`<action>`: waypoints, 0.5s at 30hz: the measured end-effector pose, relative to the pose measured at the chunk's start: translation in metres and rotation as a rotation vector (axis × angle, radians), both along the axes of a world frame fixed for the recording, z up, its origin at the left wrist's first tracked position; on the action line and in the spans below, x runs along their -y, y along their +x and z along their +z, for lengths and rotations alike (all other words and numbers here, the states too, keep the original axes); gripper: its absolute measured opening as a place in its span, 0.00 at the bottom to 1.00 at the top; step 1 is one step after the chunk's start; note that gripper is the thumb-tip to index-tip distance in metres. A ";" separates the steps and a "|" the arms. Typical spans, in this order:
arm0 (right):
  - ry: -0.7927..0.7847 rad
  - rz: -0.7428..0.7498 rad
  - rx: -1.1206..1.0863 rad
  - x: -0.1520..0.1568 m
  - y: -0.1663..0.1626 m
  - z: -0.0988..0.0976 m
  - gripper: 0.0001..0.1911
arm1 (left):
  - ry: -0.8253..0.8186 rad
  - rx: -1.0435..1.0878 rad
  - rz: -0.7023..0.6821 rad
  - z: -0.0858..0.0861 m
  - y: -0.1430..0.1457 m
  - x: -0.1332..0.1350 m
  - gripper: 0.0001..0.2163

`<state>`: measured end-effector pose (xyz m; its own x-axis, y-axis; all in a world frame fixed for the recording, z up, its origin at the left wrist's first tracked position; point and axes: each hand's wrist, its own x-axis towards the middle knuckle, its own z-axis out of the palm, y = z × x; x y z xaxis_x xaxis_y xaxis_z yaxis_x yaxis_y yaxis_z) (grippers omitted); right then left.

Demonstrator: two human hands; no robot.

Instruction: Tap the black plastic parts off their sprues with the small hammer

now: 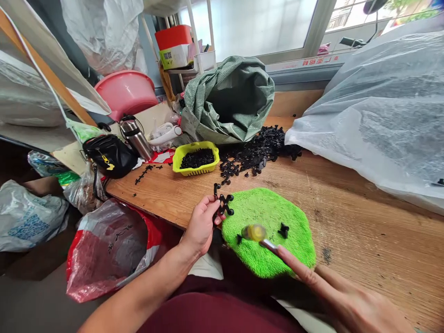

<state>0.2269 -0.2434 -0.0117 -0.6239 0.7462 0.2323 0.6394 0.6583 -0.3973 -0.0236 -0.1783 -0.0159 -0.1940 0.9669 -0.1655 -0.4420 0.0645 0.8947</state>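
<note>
My left hand (199, 226) is closed on a black jointed plastic piece (224, 204) with crossed arms and round knobs, held over the left edge of a fuzzy green cloth (267, 208). My right hand (347, 291) grips a small mallet (255, 232), its index finger stretched along the metal neck. The mallet's yellow head is smeared by motion above the cloth, and the handle is mostly hidden by the hand. A small black plastic part (283, 230) lies on the cloth to the right of the head. Another dark bit (239, 239) shows just left of the head.
A yellow basket (196, 172) of black parts stands beyond my left hand. Behind the cloth, a heap of black parts (263, 148) spills near a green woven sack (229, 101). A white plastic bag (381, 120) covers the right back. A red-edged bag (107, 249) hangs open below left.
</note>
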 end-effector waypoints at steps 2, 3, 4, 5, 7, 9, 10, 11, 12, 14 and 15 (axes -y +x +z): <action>0.011 0.031 0.043 -0.001 -0.005 -0.001 0.38 | 0.005 0.020 -0.004 -0.002 0.001 0.000 0.12; 0.024 0.022 0.057 -0.002 -0.009 0.000 0.38 | 0.009 0.023 -0.001 -0.003 0.002 0.000 0.12; 0.046 0.000 0.067 -0.005 -0.012 0.001 0.37 | 0.012 0.023 0.004 -0.003 0.002 0.000 0.11; 0.070 -0.030 0.073 -0.008 -0.014 0.003 0.37 | 0.014 0.023 0.007 -0.003 0.001 0.000 0.11; 0.116 -0.084 0.071 -0.016 -0.016 0.008 0.35 | 0.007 0.026 0.008 -0.003 -0.001 0.000 0.11; 0.143 -0.101 0.031 -0.022 -0.013 0.013 0.33 | -0.010 0.035 0.001 0.000 -0.003 0.000 0.11; 0.142 -0.096 0.004 -0.023 -0.010 0.014 0.31 | -0.019 0.037 0.001 0.002 -0.005 0.000 0.11; 0.134 -0.093 -0.026 -0.023 -0.006 0.014 0.29 | -0.029 0.037 0.004 0.004 -0.006 0.000 0.11; 0.122 -0.100 -0.052 -0.021 -0.002 0.014 0.28 | -0.038 0.034 0.010 0.006 -0.008 0.000 0.11; 0.086 -0.151 -0.084 -0.016 0.008 0.011 0.26 | -0.051 0.027 0.020 0.011 -0.010 0.000 0.11; 0.068 -0.189 -0.088 -0.013 0.013 0.008 0.26 | -0.057 0.022 0.017 0.014 -0.010 -0.001 0.10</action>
<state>0.2398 -0.2303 -0.0035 -0.4495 0.8287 0.3334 0.7190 0.5572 -0.4155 -0.0336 -0.1776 -0.0023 -0.2059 0.9524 -0.2247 -0.4631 0.1075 0.8798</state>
